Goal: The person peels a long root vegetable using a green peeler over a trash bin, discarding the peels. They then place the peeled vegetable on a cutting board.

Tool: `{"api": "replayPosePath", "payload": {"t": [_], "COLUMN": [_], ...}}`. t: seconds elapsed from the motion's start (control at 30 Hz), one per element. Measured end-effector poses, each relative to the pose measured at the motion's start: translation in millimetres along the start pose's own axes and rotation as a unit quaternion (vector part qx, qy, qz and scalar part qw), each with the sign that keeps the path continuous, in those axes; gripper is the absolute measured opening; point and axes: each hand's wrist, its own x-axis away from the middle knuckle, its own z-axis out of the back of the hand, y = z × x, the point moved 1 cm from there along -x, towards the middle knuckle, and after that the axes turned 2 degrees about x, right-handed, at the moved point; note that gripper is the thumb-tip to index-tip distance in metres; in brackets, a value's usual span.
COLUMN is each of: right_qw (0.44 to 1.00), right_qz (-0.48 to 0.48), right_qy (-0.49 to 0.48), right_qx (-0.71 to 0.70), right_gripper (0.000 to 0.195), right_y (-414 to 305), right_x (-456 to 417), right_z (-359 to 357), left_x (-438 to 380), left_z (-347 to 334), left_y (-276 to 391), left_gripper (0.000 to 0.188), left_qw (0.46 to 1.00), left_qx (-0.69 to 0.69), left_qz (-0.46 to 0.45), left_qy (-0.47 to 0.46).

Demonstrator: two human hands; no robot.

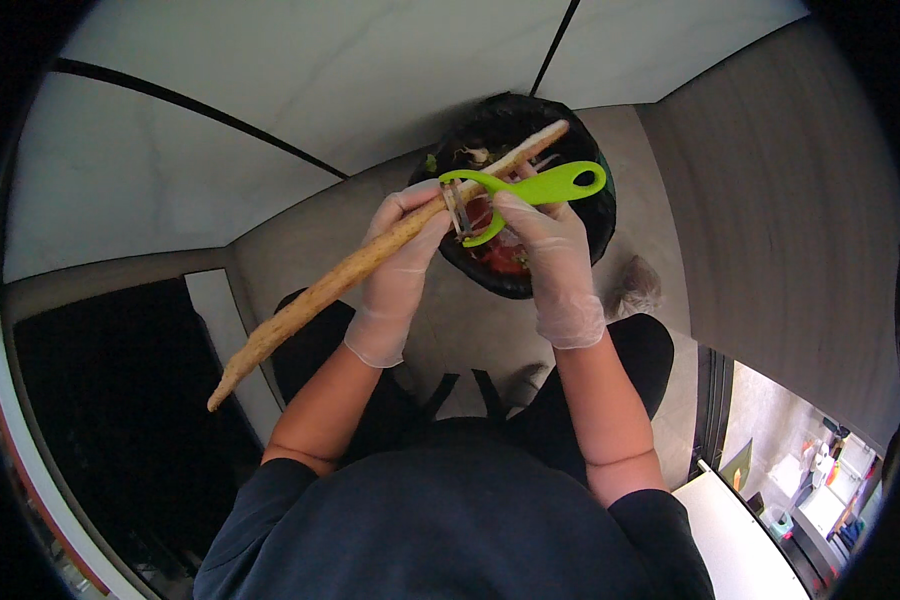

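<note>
My left hand [399,262], in a clear disposable glove, grips a long, thin Chinese yam or similar root [322,294] near its middle. The root slants from lower left to upper right; its far end is pale where the skin is off. A lime-green Y-shaped vegetable peeler [551,184] is in my gloved right hand [559,251]. Its metal blade lies across the root just beyond my left fingers. Under both hands stands a bin lined with a black bag [525,289], holding scraps and something red. My right fingers partly hide the far part of the root.
A marbled pale wall [232,142] rises behind the bin, and a grey wood-grain panel [780,210] stands at right. On the floor by the bin lies a crumpled clear bag [636,289]. A dark glossy panel [120,420] is at left. Cluttered shelves [825,487] show at lower right.
</note>
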Motion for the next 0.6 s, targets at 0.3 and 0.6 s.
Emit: {"api": "replayPosePath", "payload": {"t": [0.3, 0.6], "right_qw": [0.998, 0.999], "right_qz": [0.062, 0.050], "right_qy": [-0.004, 0.015], "right_qx": [0.008, 0.015], "right_gripper": [0.031, 0.032], "right_y": [-0.6, -10.4], "right_x": [-9.3, -24.0], "right_z": [3.2, 28.4], "left_x": [3.1, 1.9], "left_z": [5.1, 15.1], "left_y": [6.4, 16.6], "left_gripper": [0.025, 0.020], "left_qw": [0.997, 0.991], "left_qx": [0.034, 0.097], "left_qz": [0.032, 0.053], "left_qy": [-0.053, -0.076]}}
